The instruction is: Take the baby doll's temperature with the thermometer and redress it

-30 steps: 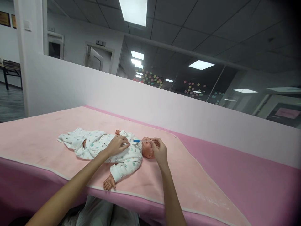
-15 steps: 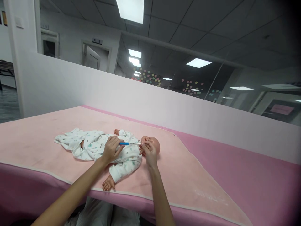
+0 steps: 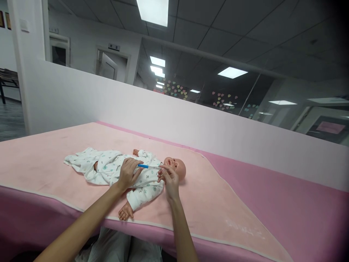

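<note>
A baby doll in a white patterned suit lies on its back, its bald head to the right. Above its chest is a slim glass thermometer with a blue end and a clear stem. My left hand pinches the blue end between thumb and fingers. At the stem's other end, beside the doll's chin, my right hand has its fingers closed around the tip. Part of the doll's neck and cheek is hidden behind my right hand.
A pale pink blanket lies under the doll, over a darker pink cover. Behind the table runs a low white wall with glass above it. My legs are below the table's front edge.
My right hand has shifted slightly left and down, away from the doll's face, so more of the face shows. The thermometer now tilts a little more, and my left hand keeps hold of it.
</note>
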A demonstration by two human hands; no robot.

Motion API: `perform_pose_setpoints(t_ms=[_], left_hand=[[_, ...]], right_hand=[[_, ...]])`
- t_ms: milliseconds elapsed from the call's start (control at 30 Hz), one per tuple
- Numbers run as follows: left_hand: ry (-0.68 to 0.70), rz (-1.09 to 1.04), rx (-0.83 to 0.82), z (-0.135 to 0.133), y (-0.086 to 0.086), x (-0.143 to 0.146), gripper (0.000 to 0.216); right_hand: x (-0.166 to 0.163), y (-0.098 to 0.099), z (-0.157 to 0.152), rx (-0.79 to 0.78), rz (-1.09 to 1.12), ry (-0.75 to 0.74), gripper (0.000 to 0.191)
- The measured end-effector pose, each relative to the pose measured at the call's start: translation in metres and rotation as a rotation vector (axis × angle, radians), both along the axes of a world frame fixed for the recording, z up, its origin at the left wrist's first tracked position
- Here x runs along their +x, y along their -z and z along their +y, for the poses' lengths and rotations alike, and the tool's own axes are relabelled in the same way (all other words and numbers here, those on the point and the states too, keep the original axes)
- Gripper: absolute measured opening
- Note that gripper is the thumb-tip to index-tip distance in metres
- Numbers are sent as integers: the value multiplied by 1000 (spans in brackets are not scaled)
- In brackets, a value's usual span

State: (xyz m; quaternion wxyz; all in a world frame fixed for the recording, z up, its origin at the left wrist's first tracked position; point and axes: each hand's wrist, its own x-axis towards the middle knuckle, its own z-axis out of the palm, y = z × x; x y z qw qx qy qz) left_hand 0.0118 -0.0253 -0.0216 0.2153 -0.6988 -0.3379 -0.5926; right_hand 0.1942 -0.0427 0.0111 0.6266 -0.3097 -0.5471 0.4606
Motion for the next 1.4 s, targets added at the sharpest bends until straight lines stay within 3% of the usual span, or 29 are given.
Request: perform_pose_setpoints(t_ms=[167, 300, 400, 533, 667, 767, 933, 1100, 1267, 1400], left_hand=[[-8, -5, -28, 1, 2, -1, 14], [-29, 51, -100, 1, 1, -1, 18], [-59, 101, -171, 1, -1, 1, 24], [-72, 149, -217, 2, -2, 4, 23], [-61, 212, -241, 2, -3, 6, 20], [-71, 230, -250, 3, -2, 7, 20], [-77, 233, -236, 4, -1, 8, 21], [-72, 207, -234, 3, -8, 15, 21], [-32, 241, -280, 13, -23, 34, 21], [49, 217, -487, 36, -33, 49, 24]], right_hand=[[-6, -7, -1, 46, -116, 37, 33], [9, -11, -11, 110, -311, 124, 33], [35, -3, -32, 238, -546, 425, 30], [67, 29, -59, 343, -872, 944, 33], [76, 65, -64, 381, -1235, 1148, 34], [73, 77, -62, 371, -1437, 1180, 29], [69, 82, -60, 258, -1567, 1145, 24], [69, 83, -51, 365, -1537, 1064, 19], [39, 53, -4, 491, -1237, 931, 25], [2, 24, 40, 383, -1165, 745, 24]])
